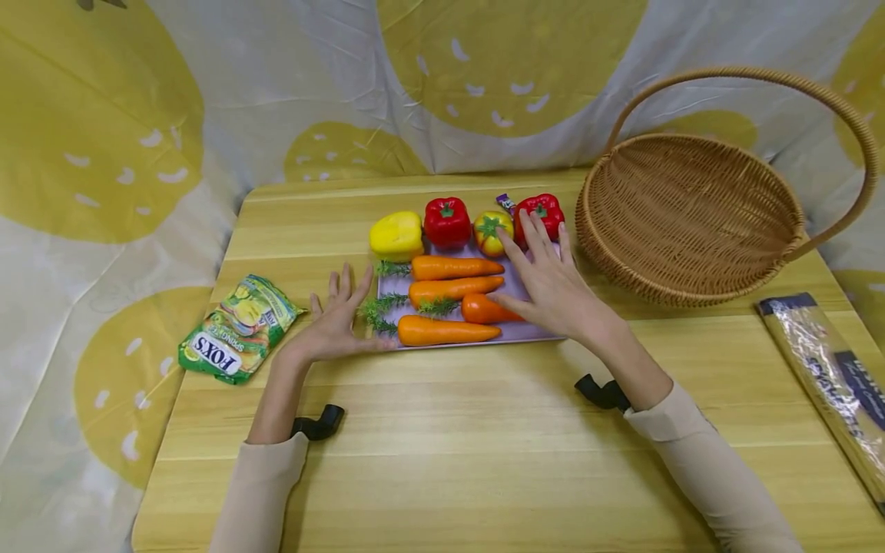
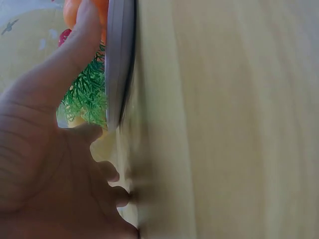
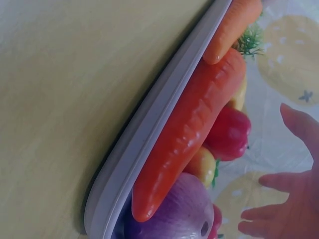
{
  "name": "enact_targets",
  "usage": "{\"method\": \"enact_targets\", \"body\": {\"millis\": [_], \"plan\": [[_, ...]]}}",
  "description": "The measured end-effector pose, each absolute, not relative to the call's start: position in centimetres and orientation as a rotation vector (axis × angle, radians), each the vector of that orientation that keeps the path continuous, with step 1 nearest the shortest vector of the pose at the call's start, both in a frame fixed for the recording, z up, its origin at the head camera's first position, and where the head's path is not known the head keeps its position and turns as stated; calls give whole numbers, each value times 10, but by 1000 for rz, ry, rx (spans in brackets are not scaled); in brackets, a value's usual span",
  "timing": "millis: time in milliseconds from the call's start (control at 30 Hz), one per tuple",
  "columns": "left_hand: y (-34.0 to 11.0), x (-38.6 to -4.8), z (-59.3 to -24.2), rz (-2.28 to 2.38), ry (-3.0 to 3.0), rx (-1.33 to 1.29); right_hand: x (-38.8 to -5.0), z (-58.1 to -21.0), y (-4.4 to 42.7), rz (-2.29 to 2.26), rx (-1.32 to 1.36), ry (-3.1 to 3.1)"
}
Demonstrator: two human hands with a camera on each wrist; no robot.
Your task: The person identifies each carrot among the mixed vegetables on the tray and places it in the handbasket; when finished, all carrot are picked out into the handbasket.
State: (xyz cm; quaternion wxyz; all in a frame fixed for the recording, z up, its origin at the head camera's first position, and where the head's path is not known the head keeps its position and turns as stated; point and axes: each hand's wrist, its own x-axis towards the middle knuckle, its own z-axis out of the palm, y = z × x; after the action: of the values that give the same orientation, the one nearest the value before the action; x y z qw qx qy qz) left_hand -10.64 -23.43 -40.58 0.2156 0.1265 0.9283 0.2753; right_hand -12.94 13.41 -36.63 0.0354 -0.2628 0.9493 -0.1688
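Observation:
A shallow lilac tray [image 1: 518,332] on the table holds several carrots [image 1: 456,266] with green tops. At its far side sit a yellow pepper [image 1: 397,236], a red pepper [image 1: 446,223], a yellow-red tomato-like vegetable [image 1: 489,236] and another red pepper [image 1: 546,207]. My left hand [image 1: 332,322] is at the tray's left front corner, fingers spread, its thumb along the rim; firm contact cannot be told. Above the tray's right part is my right hand [image 1: 563,292], fingers spread and gripping nothing. Beneath it, the right wrist view shows a round purple vegetable [image 3: 184,209] beside a carrot.
A wicker basket [image 1: 691,215] with a tall handle stands at the back right. At the left lies a green Fox's packet [image 1: 238,330], and a shiny flat package [image 1: 830,384] at the right edge. A small purple wrapper [image 1: 505,202] lies behind the tray.

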Motion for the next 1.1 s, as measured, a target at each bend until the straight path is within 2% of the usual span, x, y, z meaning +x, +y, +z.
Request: {"method": "enact_targets", "body": {"millis": [733,1100], "plan": [[-236,-102,-407,722,2534,327,-132,-366,138,-526,-792,2894],[-233,-102,-405,685,2519,333,-131,-361,145,-944,-926,2695]]}}
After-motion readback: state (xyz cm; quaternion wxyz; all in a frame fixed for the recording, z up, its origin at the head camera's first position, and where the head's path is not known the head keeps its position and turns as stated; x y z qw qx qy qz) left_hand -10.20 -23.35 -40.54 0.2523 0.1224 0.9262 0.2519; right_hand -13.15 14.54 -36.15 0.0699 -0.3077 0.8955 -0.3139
